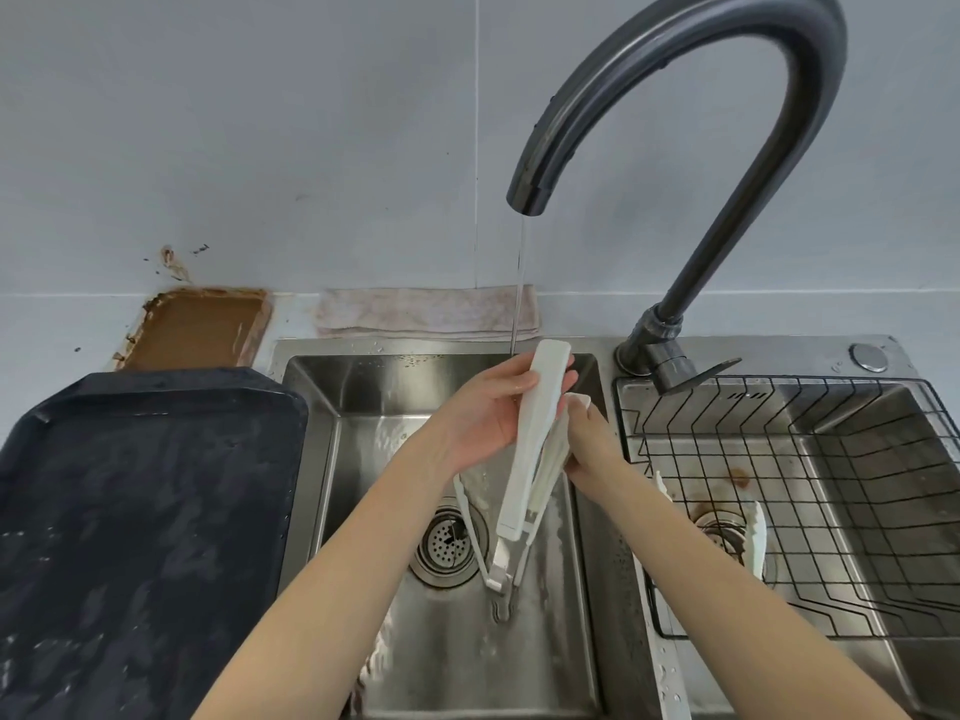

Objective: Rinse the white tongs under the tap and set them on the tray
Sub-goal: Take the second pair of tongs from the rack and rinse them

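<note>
Rinsing under way: tongs (530, 449) grasped by left hand (488, 413), rubbed by right hand (587, 444); next, onto tray (156, 407).

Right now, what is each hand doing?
Left hand: fingers curled round the long white plastic tongs, holding them over the sink.
Right hand: gripping the same tongs from the other side.

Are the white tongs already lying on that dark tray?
No, the white tongs are held over the left sink basin by the left hand and right hand; the dark tray holds only water drops.
</note>
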### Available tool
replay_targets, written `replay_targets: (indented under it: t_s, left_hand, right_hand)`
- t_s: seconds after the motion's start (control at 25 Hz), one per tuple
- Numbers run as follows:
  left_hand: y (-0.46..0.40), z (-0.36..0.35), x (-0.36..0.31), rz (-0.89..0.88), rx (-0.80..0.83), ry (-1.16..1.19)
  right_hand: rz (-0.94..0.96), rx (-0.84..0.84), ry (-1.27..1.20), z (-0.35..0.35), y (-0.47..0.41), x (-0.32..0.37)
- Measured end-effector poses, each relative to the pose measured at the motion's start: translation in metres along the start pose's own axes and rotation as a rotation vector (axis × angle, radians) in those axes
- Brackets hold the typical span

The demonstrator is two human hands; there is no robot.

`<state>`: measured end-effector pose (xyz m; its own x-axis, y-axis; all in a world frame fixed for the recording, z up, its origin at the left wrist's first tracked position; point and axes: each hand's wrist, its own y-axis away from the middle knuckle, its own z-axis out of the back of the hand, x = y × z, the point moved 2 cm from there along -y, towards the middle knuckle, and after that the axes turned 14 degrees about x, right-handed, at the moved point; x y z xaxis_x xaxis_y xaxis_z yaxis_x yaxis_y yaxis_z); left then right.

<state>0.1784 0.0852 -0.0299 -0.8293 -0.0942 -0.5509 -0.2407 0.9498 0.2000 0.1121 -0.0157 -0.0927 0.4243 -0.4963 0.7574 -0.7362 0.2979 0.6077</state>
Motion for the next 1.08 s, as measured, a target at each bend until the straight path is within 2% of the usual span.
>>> replay_targets:
  t_s: [0.2, 0.36, 0.48, 0.6, 0.72, 0.92, 1.08]
  left_hand:
    - [-0.009, -0.001, -0.002, 0.005, -0.444, -0.112]
    - [-0.017, -0.002, -0.007, -0.021, -0.657, -0.262]
    - [-0.026, 0.001, -0.006, -0.148, -0.770, -0.453]
    - [-0.026, 0.012, -0.004, -0.239, -0.799, -0.471]
    - [-0.014, 0.030, -0.006, -0.187, -0.816, -0.224]
    - [-0.009, 0.029, 0.003, -0.172, -0.597, -0.027]
    - [-0.013, 0.023, -0.001, -0.185, -0.484, -0.115]
  right_hand:
    - [0.079, -0.042, -0.044, -0.005, 0.004, 0.015]
    - [0.120, -0.088, -0.054, -0.009, 0.010, 0.026]
    - [0.159, -0.134, -0.009, -0.016, 0.016, 0.032]
    - [0.211, -0.169, 0.012, -0.018, 0.026, 0.044]
    - [0.254, -0.145, 0.152, -0.020, 0.042, 0.059]
    - [0.439, -0.101, 0.487, -0.033, 0.059, 0.074]
    - [0.485, -0.119, 0.554, -0.033, 0.063, 0.078]
